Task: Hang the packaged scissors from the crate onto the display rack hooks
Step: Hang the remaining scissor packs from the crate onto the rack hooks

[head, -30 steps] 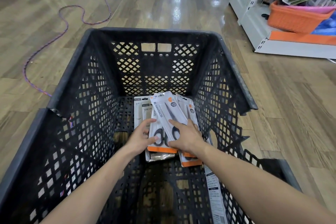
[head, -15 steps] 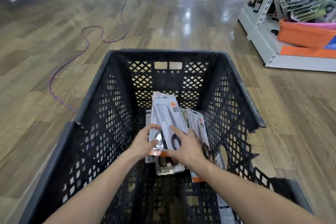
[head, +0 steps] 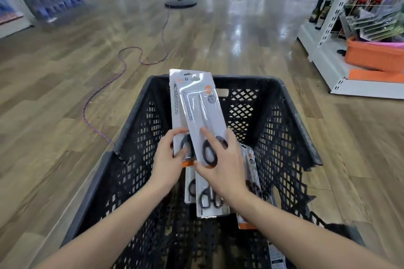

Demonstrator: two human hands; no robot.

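Two scissors packs are up above the black lattice crate (head: 293, 116), held fanned w/ tops pointing away from the person. Left hand (head: 168, 159) grips the rear scissors pack (head: 176, 107) at its lower left edge, thumb across the front near the black handle loops, fingers curled behind. Right hand (head: 223, 166) pinches the front scissors pack (head: 202, 111) at its bottom end, index finger lying up the clear blister, thumb at the orange strip. Front pack overlaps the rear one and tilts slightly right; the two hands are just beside each other, nearly touching.

More packs remain in the crate bottom (head: 207, 203), lying flat & partly hidden under the right wrist; another pack w/ orange trim (head: 251, 164) lies tilted near the right wall. Can't tell the exact count.

Crate sits on wood-look floor (head: 54, 94). Display rack (head: 341, 35), white w/ slotted uprights, stands far right, well apart from the crate, w/ an orange basket (head: 371, 57) on its lower shelf and hanging packaged goods above. A purple cord (head: 122, 65) snakes over the floor on the left toward a black stand base (head: 180, 3).
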